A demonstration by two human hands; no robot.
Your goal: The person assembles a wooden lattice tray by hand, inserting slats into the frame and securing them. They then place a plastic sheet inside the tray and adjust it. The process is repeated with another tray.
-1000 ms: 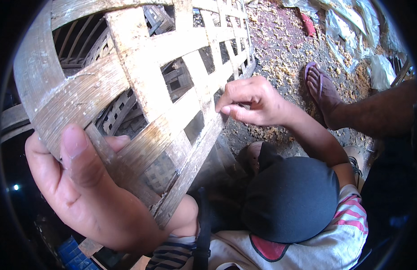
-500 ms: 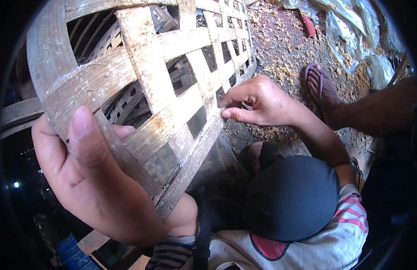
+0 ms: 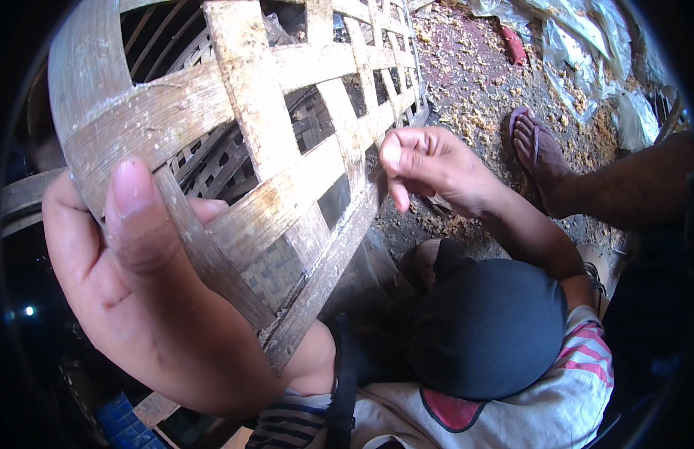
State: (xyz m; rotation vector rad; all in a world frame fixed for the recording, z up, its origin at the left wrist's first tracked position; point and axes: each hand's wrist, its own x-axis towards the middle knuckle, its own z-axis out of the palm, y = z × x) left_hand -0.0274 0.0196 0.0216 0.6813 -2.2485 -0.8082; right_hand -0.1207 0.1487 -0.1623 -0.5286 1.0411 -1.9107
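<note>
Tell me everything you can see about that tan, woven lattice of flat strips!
The tan, woven lattice of flat strips looks like bamboo or wood, crossing over and under with gaps. Brown stains mark it, and whitish residue lines its lower rim. It slants across the view, its top cut off. The bare left hand clasps its left end, thumb in front; the bare right hand is by the rim, contact unclear.

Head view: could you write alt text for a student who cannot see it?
The person's left hand grips one end of a woven slat lattice; the right hand is curled beside its edge. Beyond, a foot in a flip-flop rests on the debris-strewn floor.
</note>
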